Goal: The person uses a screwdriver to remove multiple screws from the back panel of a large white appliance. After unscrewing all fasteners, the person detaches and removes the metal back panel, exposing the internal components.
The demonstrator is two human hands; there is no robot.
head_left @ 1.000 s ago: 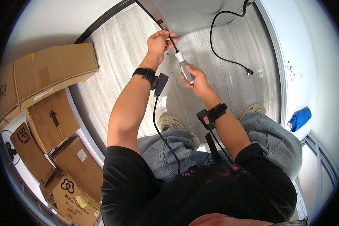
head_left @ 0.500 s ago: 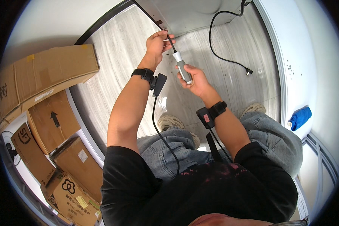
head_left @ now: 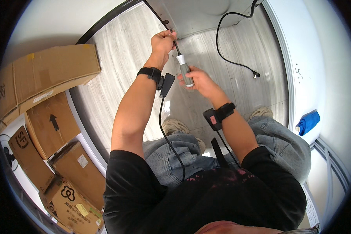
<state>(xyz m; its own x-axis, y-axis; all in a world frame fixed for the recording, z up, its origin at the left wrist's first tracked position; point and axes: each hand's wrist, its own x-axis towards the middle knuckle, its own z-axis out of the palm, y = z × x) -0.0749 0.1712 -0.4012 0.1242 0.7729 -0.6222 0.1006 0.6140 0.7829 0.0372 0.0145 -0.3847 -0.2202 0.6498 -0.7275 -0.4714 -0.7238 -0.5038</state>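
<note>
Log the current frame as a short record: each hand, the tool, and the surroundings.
Left hand: at the shaft of the screwdriver, beside the grey panel; exact grip unclear
Right hand: holding the handle
Tool: screwdriver, grey-and-white handle toward the person; tip not clearly visible
Floor: pale, wood-look; black cord on it, plug end free
Left side: cardboard boxes
Right side: blue bundle

Screwdriver handle grey and white; power cord black; floor pale grey, streaked.
</note>
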